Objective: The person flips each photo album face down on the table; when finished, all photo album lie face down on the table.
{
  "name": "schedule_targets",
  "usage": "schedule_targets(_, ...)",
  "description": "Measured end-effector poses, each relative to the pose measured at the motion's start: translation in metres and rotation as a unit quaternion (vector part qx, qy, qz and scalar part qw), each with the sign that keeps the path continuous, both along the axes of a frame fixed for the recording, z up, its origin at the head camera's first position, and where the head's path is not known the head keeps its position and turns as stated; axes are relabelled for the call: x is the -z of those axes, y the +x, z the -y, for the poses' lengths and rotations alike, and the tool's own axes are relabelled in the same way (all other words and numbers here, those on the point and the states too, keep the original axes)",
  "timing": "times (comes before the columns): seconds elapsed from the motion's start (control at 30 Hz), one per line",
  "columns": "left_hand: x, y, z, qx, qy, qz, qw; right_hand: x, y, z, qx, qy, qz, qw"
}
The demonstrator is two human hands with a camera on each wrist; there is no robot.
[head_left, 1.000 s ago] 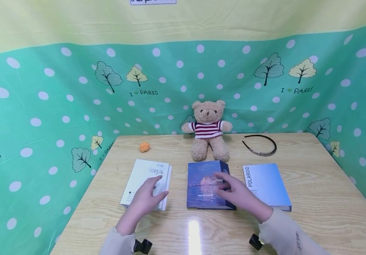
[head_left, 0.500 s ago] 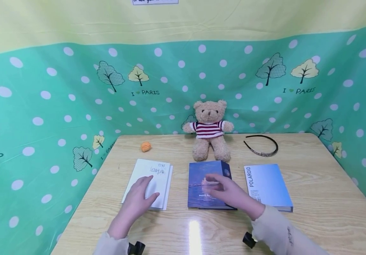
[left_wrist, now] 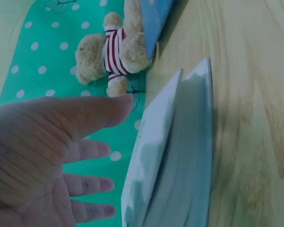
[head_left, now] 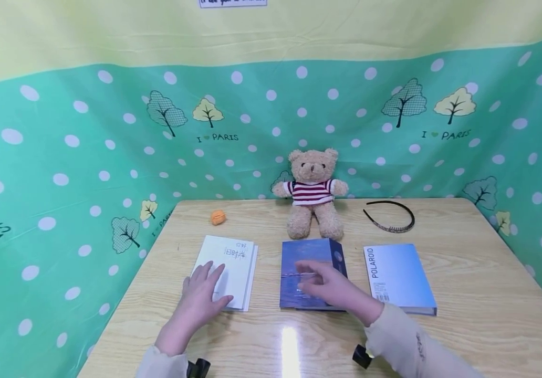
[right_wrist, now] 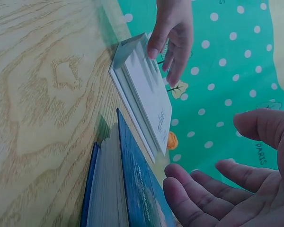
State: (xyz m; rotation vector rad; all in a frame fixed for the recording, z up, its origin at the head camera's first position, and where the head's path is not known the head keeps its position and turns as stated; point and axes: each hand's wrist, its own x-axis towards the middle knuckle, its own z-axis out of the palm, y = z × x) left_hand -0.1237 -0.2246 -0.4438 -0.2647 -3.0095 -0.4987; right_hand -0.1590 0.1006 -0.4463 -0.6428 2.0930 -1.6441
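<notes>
Over the lower left part of a white book [head_left: 238, 268] hovers my left hand [head_left: 197, 299], its fingers spread and holding nothing. In the left wrist view a gap shows between the fingertips and the white book's cover [left_wrist: 149, 146]. My right hand [head_left: 325, 286] is above a dark blue photo album [head_left: 294, 252], fingers relaxed and slightly bent, nothing between them. The right wrist view shows the fingers apart from the thumb, close over the album's cover [right_wrist: 137, 179]. Both books lie flat on the wooden table [head_left: 252, 346].
To the right lies a light blue album marked POLAROID [head_left: 398, 273]. Behind the books sit a teddy bear [head_left: 312, 194] in a striped shirt, a small orange object [head_left: 218, 217] and a black headband [head_left: 396, 228]. A green dotted cloth [head_left: 252, 121] hangs behind the table.
My right hand has moved left across the photo album. My left hand has drifted left and slightly toward me over the white book. The view has shifted a little.
</notes>
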Motion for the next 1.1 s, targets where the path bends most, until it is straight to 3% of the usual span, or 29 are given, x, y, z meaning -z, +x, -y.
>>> schedule_targets(0.27, 0.007, 0.001, 0.006, -0.015, -0.014, 0.044, 0.9988, -0.001, 0.002, 0.008, -0.004, -0.001, 0.008, 1.0000)
schedule_targets(0.57, 0.012, -0.001, 0.009, -0.019, -0.019, 0.037, 0.9989, 0.004, 0.002, 0.019, -0.019, -0.014, 0.021, 0.9995)
schedule_targets(0.77, 0.017, -0.003, 0.009, -0.028, -0.015, 0.054, 0.9980, 0.009, 0.003, 0.032, -0.037, -0.007, 0.027, 0.9989)
schedule_targets(1.1, 0.019, -0.004, 0.009, -0.030, -0.025, 0.050, 0.9980, 0.017, 0.007, 0.059, -0.038, -0.005, 0.038, 0.9986)
